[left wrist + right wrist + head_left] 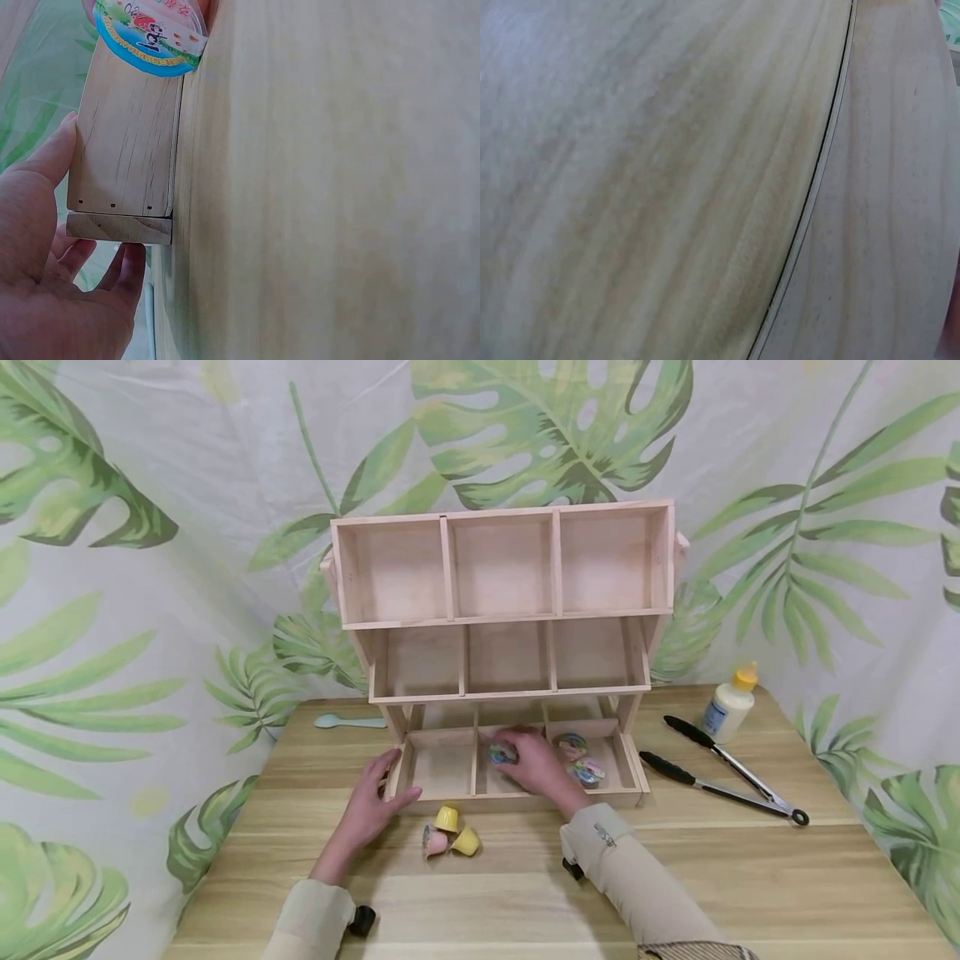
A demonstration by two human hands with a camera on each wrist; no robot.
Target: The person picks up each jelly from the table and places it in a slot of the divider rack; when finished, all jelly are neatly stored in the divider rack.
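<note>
A wooden three-tier shelf with compartments stands on the table. My right hand pinches a jelly cup with a blue-edged lid inside the bottom tier's middle compartment. Two jelly cups lie in the bottom right compartment. My left hand grips the bottom tier's left front corner, thumb at the front and fingers round the side; in the left wrist view the hand holds the wooden end. The right wrist view shows mostly tabletop and the tier's front board.
Two yellow cups and a pink cup lie before the shelf. A pale blue spoon is at the left. Black-handled tongs and a yellow-capped bottle are at the right.
</note>
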